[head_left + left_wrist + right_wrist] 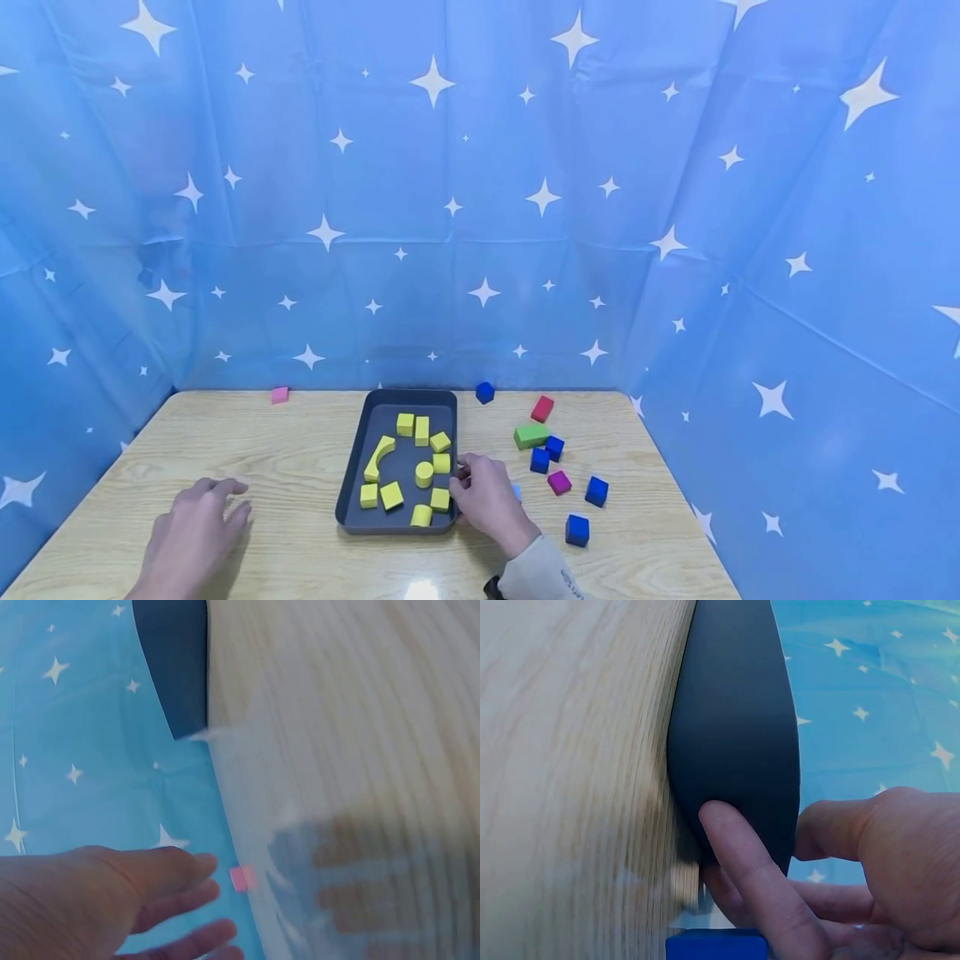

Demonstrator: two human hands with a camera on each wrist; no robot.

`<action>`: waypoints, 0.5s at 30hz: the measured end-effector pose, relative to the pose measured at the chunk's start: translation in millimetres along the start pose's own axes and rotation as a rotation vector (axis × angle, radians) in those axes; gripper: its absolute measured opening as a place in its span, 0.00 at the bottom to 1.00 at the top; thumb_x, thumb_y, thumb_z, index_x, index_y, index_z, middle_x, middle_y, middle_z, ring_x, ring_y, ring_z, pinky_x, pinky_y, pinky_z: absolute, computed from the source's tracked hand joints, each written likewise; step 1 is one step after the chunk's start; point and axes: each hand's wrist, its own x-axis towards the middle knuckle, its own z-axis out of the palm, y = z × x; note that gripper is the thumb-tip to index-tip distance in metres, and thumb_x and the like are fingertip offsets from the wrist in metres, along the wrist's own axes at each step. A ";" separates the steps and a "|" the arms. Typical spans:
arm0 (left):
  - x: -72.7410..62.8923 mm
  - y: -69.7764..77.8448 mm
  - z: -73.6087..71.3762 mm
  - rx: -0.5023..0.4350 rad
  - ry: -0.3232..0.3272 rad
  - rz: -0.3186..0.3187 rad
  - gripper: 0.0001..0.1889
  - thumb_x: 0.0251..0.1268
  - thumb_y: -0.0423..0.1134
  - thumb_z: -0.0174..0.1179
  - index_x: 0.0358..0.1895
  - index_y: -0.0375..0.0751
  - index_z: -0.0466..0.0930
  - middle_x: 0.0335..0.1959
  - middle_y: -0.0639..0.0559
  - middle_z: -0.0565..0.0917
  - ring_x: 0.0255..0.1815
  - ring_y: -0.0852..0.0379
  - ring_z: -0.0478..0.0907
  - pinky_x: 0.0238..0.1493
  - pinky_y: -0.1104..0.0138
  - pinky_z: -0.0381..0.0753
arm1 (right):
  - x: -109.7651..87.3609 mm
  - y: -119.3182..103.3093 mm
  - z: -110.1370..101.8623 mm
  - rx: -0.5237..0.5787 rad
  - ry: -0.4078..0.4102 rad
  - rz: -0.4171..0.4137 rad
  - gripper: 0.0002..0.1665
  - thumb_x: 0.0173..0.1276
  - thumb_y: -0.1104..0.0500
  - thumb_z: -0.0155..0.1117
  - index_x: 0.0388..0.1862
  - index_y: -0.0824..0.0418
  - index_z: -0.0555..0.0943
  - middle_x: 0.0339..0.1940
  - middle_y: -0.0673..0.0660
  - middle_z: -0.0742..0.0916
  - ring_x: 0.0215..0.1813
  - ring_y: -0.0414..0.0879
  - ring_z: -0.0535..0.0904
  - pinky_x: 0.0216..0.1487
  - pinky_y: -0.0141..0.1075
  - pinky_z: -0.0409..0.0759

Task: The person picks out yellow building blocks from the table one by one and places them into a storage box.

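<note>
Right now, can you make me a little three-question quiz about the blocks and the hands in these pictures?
1. True or false: every block inside the dark tray is yellow.
2. Which hand touches the tray? A) the left hand B) the right hand
3. Fill in: the small block alone at the table's far left edge is ____.

Key:
1. True; the yellow blocks are the only ones inside.
2. B; its thumb lies on the tray's outer side, while the left hand rests flat on the table, apart from the tray.
3. Pink.
</note>
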 end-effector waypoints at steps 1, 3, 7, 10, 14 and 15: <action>-1.0 -4.1 -0.8 0.007 -0.018 -0.031 0.19 0.78 0.37 0.73 0.63 0.29 0.90 0.61 0.17 0.86 0.55 0.19 0.87 0.41 0.32 0.91 | 0.2 0.0 0.0 0.001 -0.001 0.000 0.27 0.84 0.65 0.71 0.78 0.73 0.83 0.52 0.63 0.93 0.45 0.47 0.92 0.28 0.34 0.93; -2.7 -11.8 -2.4 0.017 -0.067 -0.105 0.22 0.80 0.39 0.70 0.67 0.27 0.87 0.64 0.15 0.83 0.59 0.14 0.82 0.44 0.24 0.87 | 0.3 0.5 0.6 0.001 0.000 0.001 0.27 0.85 0.65 0.71 0.78 0.73 0.83 0.53 0.62 0.93 0.45 0.47 0.92 0.28 0.34 0.93; -3.8 -26.4 -3.0 0.022 -0.181 -0.242 0.28 0.83 0.44 0.66 0.73 0.23 0.79 0.66 0.11 0.75 0.63 0.08 0.72 0.50 0.16 0.81 | 0.6 0.6 1.3 0.004 0.004 0.004 0.27 0.85 0.65 0.71 0.78 0.73 0.82 0.53 0.63 0.93 0.44 0.47 0.92 0.27 0.34 0.93; -2.5 -32.9 -2.2 0.020 -0.234 -0.300 0.28 0.85 0.46 0.65 0.70 0.21 0.78 0.63 0.10 0.72 0.62 0.06 0.68 0.50 0.12 0.78 | 0.7 0.8 0.8 0.006 0.006 -0.002 0.27 0.85 0.65 0.71 0.77 0.74 0.83 0.52 0.63 0.92 0.44 0.47 0.92 0.27 0.34 0.93; -2.6 -33.8 -3.2 0.010 -0.249 -0.295 0.26 0.86 0.44 0.64 0.65 0.17 0.79 0.55 0.11 0.75 0.56 0.10 0.73 0.50 0.18 0.82 | 0.4 1.4 0.5 0.006 0.005 -0.011 0.26 0.85 0.65 0.71 0.77 0.74 0.83 0.51 0.62 0.92 0.42 0.47 0.92 0.27 0.34 0.93; -2.8 -33.4 -4.0 0.008 -0.244 -0.275 0.26 0.86 0.43 0.64 0.64 0.16 0.80 0.54 0.12 0.76 0.55 0.11 0.75 0.50 0.21 0.83 | 0.3 1.5 0.5 0.007 0.005 -0.012 0.26 0.85 0.65 0.71 0.77 0.74 0.83 0.51 0.62 0.92 0.42 0.47 0.92 0.27 0.34 0.93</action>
